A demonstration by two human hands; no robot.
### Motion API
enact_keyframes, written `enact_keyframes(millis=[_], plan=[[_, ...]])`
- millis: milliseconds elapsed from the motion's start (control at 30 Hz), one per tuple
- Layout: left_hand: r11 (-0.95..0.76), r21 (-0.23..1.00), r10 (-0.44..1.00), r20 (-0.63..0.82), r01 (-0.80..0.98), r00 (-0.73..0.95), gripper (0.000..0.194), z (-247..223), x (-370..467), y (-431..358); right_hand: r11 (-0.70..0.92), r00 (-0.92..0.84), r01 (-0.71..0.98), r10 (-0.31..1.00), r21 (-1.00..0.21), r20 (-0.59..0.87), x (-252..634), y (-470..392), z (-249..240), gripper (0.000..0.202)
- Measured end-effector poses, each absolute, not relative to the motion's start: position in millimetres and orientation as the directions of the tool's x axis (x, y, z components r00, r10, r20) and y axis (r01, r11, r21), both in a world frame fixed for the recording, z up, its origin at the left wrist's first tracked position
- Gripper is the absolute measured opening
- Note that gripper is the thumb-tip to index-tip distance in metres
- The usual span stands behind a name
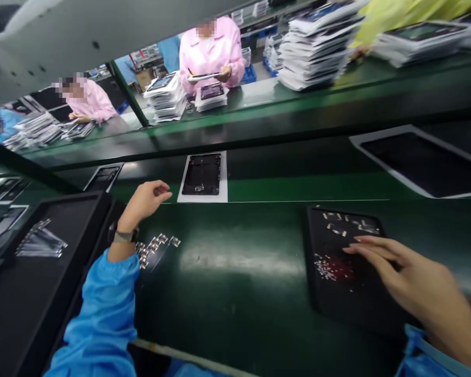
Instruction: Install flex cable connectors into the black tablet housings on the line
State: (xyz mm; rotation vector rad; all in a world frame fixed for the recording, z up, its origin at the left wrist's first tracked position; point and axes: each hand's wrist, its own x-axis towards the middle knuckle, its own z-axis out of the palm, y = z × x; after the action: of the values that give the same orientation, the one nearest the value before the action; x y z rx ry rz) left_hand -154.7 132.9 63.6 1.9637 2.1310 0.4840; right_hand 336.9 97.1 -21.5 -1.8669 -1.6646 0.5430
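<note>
My left hand [146,203] is over the bench, left of a black tablet housing [201,175] lying on a white sheet. Its fingers are loosely curled, with a gap to the thumb and nothing visible between them. Below that wrist lie several small metal-and-circuit parts [154,245]. My right hand [408,275] hovers over a shallow black tray [361,309], fingers stretched, the tips slightly apart and seemingly bare. In this tray are a scatter of tiny pale pieces [327,268] and several small flat connector-like parts [336,230] along the far side.
At left, a larger black tray [8,293] holds a fan of thin strips [43,241]. A dark panel on a white sheet [424,162] lies far right. Beyond a raised green shelf [259,112], co-workers in pink [214,50] sit among stacks of sheeted devices [317,47]. A grey overhead panel [102,36] hangs low.
</note>
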Motion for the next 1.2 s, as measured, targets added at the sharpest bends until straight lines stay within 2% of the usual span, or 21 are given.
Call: enact_keyframes(millis=[67, 133, 233, 333, 400, 467, 567, 667, 800, 900, 1033, 1200], plan=[[0.185, 0.332, 0.966, 0.113, 0.925, -0.234, 0.018, 46, -151, 85, -0.067, 0.142, 0.758, 0.988, -0.649, 0.064, 334, 95, -15, 0.053], [0.269, 0.259, 0.950, 0.089, 0.928, -0.300, 0.018, 21, -138, 50, -0.046, 0.133, 0.734, 0.988, -0.677, 0.077, 329, 93, -9, 0.052], [0.315, 0.183, 0.940, 0.077, 0.931, -0.333, 0.020, -13, -114, 22, 0.018, 0.107, 0.651, 0.988, -0.759, 0.115, 318, 88, -2, 0.047], [0.323, 0.182, 0.930, 0.121, 0.929, -0.347, 0.015, -29, -100, 14, 0.105, -0.008, 0.556, 0.993, -0.824, 0.121, 298, 81, 1, 0.040], [0.305, 0.265, 0.924, 0.148, 0.915, -0.351, 0.008, -31, -100, 14, 0.167, -0.111, 0.493, 0.985, -0.854, 0.129, 279, 75, 3, 0.035], [0.285, 0.445, 0.918, 0.126, 0.849, -0.375, 0.004, -29, -102, 16, 0.231, -0.202, 0.430, 0.967, -0.873, 0.156, 257, 68, 6, 0.030], [0.260, 0.737, 0.924, -0.003, 0.623, -0.383, 0.009, -23, -100, 20, 0.303, -0.309, 0.354, 0.931, -0.885, 0.195, 224, 60, 10, 0.021], [0.255, 0.878, 0.944, -0.135, 0.404, -0.302, 0.014, -12, -88, 20, 0.322, -0.362, 0.313, 0.910, -0.893, 0.202, 199, 53, 10, 0.017], [0.275, 0.916, 0.957, -0.232, 0.293, -0.174, 0.019, 4, -71, 17, 0.265, -0.383, 0.250, 0.910, -0.931, 0.156, 185, 49, 2, 0.015], [0.246, 0.929, 0.969, -0.233, 0.275, -0.080, 0.016, 11, -63, 19, 0.219, -0.376, 0.226, 0.918, -0.949, 0.123, 182, 50, -4, 0.015], [0.253, 0.940, 0.967, -0.238, 0.230, -0.091, 0.025, 12, -54, 26, 0.203, -0.379, 0.246, 0.920, -0.948, 0.099, 181, 51, -8, 0.013], [0.291, 0.954, 0.956, -0.288, 0.066, -0.055, 0.034, 3, -35, 35, 0.157, -0.426, 0.258, 0.904, -0.953, 0.034, 179, 50, -13, 0.014]])
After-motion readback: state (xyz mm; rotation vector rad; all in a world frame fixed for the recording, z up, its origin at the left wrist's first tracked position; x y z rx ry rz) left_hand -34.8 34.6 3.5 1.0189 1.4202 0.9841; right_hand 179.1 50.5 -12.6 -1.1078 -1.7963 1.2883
